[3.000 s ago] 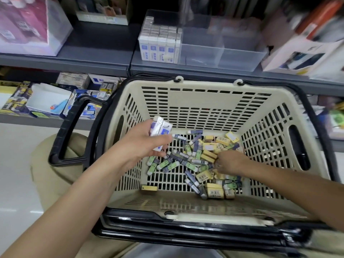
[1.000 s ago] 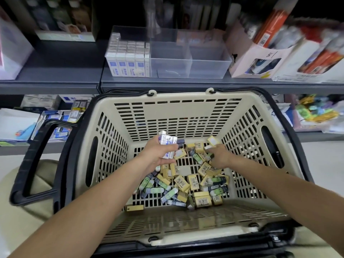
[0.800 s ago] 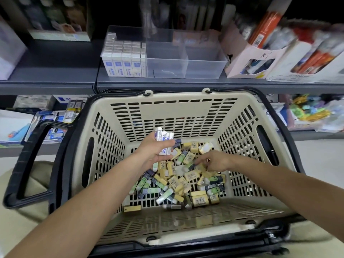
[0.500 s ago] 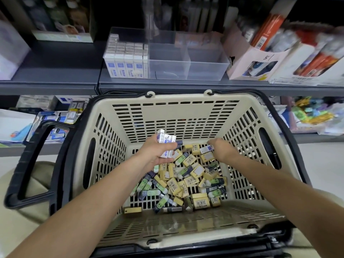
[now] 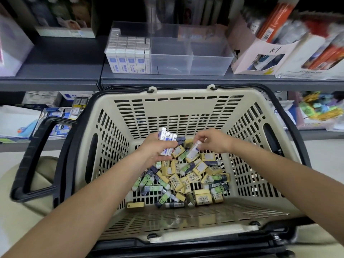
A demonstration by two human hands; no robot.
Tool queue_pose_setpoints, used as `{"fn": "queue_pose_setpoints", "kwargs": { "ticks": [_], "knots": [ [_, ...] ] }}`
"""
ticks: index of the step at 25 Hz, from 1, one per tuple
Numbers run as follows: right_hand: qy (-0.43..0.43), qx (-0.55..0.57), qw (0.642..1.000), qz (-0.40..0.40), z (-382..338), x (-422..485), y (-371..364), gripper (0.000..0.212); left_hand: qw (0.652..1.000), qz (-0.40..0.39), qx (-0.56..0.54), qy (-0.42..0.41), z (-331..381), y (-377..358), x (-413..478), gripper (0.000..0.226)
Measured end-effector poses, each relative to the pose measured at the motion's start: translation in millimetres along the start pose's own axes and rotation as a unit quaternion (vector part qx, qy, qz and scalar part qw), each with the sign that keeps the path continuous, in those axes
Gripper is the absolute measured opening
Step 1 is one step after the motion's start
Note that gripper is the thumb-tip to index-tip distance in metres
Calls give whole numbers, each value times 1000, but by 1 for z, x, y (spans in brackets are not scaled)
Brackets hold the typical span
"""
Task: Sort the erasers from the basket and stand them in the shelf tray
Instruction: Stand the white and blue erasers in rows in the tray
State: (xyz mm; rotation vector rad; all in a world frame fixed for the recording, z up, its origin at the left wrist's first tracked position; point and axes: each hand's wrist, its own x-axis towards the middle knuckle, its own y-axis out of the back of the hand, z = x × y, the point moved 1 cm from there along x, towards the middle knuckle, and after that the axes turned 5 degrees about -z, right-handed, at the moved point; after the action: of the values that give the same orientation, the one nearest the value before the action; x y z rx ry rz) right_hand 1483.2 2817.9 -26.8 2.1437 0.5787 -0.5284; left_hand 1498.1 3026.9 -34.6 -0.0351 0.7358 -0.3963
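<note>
Right hand [image 5: 212, 142] lifted, pinching white eraser [image 5: 193, 151] | left hand [image 5: 156, 150] grips eraser stack [image 5: 166, 136]

Basket [image 5: 178, 107] is right in front of me, below the front edge of the shelf [image 5: 55, 71]. Tray [image 5: 191, 64] sits on the shelf at that front edge, straight behind the basket. Standing erasers [image 5: 128, 58] are packed in the tray's left compartment. Carton [image 5: 260, 51] is just right of the tray on the same shelf. Handle [image 5: 37, 157] hangs out past the basket's left side. Loose erasers [image 5: 186, 175] are piled on the basket floor, centre to right. Lone eraser [image 5: 135, 205] lies apart at the floor's near-left corner. Both hands are inside the basket, over the far edge of the pile. Left hand [image 5: 158, 148] holds a stack of erasers [image 5: 166, 138]. Right hand [image 5: 214, 140], to its right, pinches a single eraser [image 5: 193, 149] that hangs between the two hands, near the stack and not touching it.
</note>
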Motion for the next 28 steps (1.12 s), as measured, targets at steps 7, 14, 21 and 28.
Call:
{"fn": "queue_pose_setpoints", "kwargs": {
  "ticks": [7, 14, 21, 28],
  "knots": [
    [57, 235, 969, 52, -46, -29, -4, 15, 988, -147, -21, 28, 2, -7, -8, 45],
    [51, 342, 936, 60, -44, -37, -4, 8, 989, -146, -19, 2, 3, -10, -10, 49],
    [26, 437, 899, 20, -39, -33, -8, 5, 988, -152, 20, -14, 4, -17, -19, 52],
    [-307, -122, 929, -168, 41, -34, -40, 35, 993, -113, 17, 6, 13, -16, -19, 27]
  ]
}}
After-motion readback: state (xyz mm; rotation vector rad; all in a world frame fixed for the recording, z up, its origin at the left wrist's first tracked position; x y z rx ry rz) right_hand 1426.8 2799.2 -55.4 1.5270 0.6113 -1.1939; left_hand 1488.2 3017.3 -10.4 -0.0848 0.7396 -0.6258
